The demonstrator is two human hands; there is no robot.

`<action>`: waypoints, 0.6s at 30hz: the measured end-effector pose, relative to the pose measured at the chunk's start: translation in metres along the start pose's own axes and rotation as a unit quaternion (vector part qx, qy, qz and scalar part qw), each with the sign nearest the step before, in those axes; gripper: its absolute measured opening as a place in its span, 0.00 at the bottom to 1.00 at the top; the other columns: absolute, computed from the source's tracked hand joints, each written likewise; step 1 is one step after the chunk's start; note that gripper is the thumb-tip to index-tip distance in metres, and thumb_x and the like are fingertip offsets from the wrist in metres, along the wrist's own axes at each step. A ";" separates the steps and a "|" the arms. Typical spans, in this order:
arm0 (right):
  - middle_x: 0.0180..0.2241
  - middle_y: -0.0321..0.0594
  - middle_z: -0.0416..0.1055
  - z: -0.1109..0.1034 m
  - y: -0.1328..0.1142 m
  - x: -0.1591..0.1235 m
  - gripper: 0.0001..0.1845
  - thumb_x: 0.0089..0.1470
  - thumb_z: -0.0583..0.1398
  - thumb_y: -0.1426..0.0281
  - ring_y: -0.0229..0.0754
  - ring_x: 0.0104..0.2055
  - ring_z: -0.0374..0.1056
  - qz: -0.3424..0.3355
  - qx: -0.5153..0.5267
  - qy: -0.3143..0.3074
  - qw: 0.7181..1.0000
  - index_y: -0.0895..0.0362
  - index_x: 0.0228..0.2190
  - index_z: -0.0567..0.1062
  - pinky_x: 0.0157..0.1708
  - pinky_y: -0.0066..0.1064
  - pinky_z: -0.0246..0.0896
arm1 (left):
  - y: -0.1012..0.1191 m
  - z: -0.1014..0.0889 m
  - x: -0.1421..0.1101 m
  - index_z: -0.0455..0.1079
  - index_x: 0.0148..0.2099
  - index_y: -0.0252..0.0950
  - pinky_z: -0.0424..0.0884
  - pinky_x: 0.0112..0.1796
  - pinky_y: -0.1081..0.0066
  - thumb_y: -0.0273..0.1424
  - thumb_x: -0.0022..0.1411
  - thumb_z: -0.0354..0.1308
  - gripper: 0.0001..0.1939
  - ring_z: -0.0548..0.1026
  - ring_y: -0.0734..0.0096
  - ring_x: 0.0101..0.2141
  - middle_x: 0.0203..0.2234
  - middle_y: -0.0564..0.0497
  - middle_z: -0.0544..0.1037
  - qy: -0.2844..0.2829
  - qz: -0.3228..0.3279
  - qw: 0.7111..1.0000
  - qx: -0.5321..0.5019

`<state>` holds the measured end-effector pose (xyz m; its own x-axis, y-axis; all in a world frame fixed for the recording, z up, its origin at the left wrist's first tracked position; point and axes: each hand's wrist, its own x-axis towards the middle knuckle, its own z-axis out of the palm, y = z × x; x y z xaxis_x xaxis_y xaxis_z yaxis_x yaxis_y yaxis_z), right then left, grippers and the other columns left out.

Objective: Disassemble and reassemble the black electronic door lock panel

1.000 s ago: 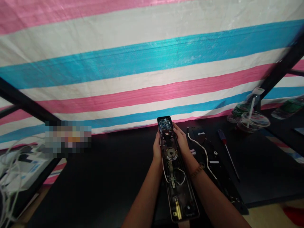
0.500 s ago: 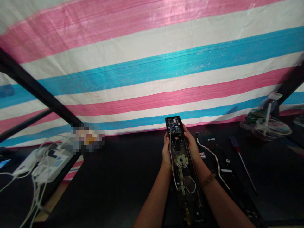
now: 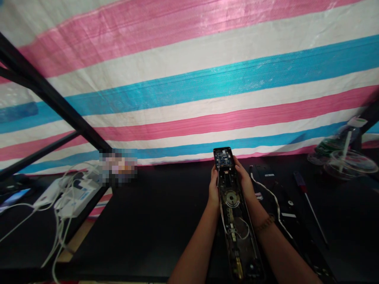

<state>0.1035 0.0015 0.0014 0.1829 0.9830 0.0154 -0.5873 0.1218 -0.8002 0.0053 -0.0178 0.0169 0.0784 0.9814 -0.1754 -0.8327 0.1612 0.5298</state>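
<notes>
Opened long housing is being held left of the screwdriver, long axis running away from the wearer, left hand grasping its left edge, right hand, nearer the screwdriver, grasping its right.

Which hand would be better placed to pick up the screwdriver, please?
Probably the right hand: the screwdriver lies on its side of the opened device, while the left hand grips the opposite edge.

Light glows through striped sheet, brightest at upper middle; black table dim, shadow detail lost. Pixelated patch at left. Wide-angle stretch toward edges; small parts slightly soft.
</notes>
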 end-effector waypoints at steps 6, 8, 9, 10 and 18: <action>0.57 0.36 0.72 -0.013 0.013 0.010 0.30 0.49 0.63 0.62 0.49 0.63 0.63 0.003 -0.040 0.025 0.999 0.51 0.55 0.74 0.64 0.42 0.54 | 0.000 -0.001 0.001 0.76 0.45 0.31 0.74 0.45 0.60 0.42 0.59 0.61 0.20 0.80 0.55 0.40 0.37 0.41 0.82 0.020 -0.101 0.995 -0.015; 0.56 0.37 0.73 -0.018 0.018 0.014 0.29 0.48 0.63 0.62 0.49 0.62 0.65 0.008 -0.054 0.040 0.998 0.52 0.53 0.75 0.63 0.42 0.55 | -0.001 -0.001 0.002 0.77 0.40 0.29 0.75 0.44 0.59 0.42 0.60 0.59 0.19 0.81 0.54 0.39 0.35 0.39 0.82 0.021 -0.124 0.992 -0.014; 0.55 0.37 0.74 -0.019 0.020 0.016 0.28 0.48 0.63 0.63 0.50 0.60 0.66 0.011 -0.060 0.046 0.997 0.52 0.52 0.76 0.63 0.42 0.56 | -0.001 -0.001 0.003 0.77 0.38 0.29 0.75 0.44 0.59 0.43 0.60 0.58 0.19 0.81 0.54 0.39 0.34 0.39 0.82 0.022 -0.132 0.991 -0.013; 0.54 0.38 0.75 -0.021 0.021 0.017 0.28 0.47 0.63 0.63 0.51 0.59 0.68 0.014 -0.064 0.053 0.996 0.53 0.52 0.77 0.62 0.42 0.58 | -0.002 -0.002 0.005 0.76 0.37 0.29 0.75 0.44 0.59 0.43 0.60 0.58 0.20 0.81 0.54 0.38 0.33 0.39 0.82 0.024 -0.138 0.990 -0.013; 0.47 0.40 0.79 -0.021 0.023 0.019 0.25 0.43 0.65 0.63 0.52 0.52 0.73 0.022 -0.051 0.055 0.997 0.55 0.46 0.80 0.56 0.42 0.63 | -0.007 -0.006 0.008 0.77 0.37 0.31 0.76 0.42 0.60 0.44 0.60 0.57 0.20 0.81 0.56 0.37 0.32 0.42 0.82 0.028 -0.123 0.992 -0.012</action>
<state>0.1103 0.0204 -0.0291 0.2466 0.9656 -0.0823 -0.5137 0.0582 -0.8560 0.0083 -0.0116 0.0067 0.2504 0.9056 -0.3424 -0.8054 0.3911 0.4454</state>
